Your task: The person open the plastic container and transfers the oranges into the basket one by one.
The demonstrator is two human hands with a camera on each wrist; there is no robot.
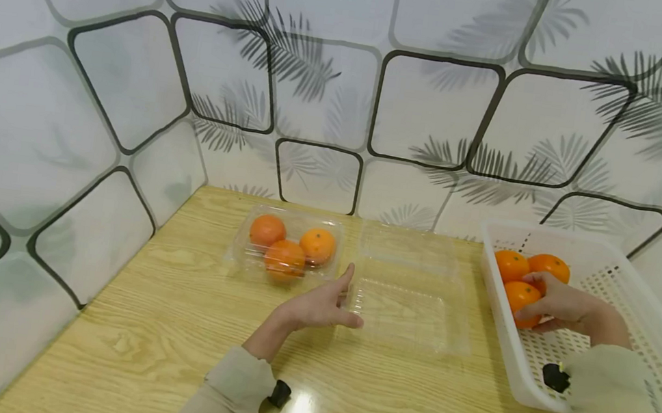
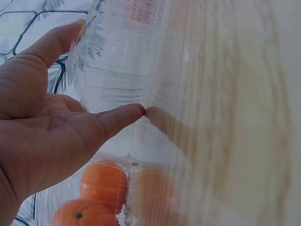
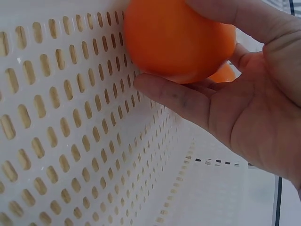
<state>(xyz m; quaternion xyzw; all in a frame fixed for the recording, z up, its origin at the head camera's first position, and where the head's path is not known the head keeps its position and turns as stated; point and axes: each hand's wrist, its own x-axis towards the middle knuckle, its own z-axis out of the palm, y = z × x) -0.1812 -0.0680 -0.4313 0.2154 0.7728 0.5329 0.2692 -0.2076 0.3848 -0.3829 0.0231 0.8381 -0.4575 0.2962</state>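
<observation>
My right hand (image 1: 567, 306) curls its fingers round an orange (image 1: 521, 300) inside the white perforated basket (image 1: 502, 351). In the right wrist view that orange (image 3: 178, 44) lies between thumb and fingers, close to the basket wall. Two more oranges (image 1: 549, 266) sit just behind it. My left hand (image 1: 318, 307), thumb and fingers spread, is at the left edge of an open clear plastic clamshell box (image 1: 405, 309). From the left wrist, one fingertip appears to touch the box's side (image 2: 113, 61); nothing is gripped.
Left of the open box, another clear plastic box (image 1: 248, 224) contains three oranges (image 1: 284, 260). Both boxes and the basket stand on a wood-grain table (image 1: 165, 344). Patterned wall panels (image 1: 436, 109) rise behind and on the left.
</observation>
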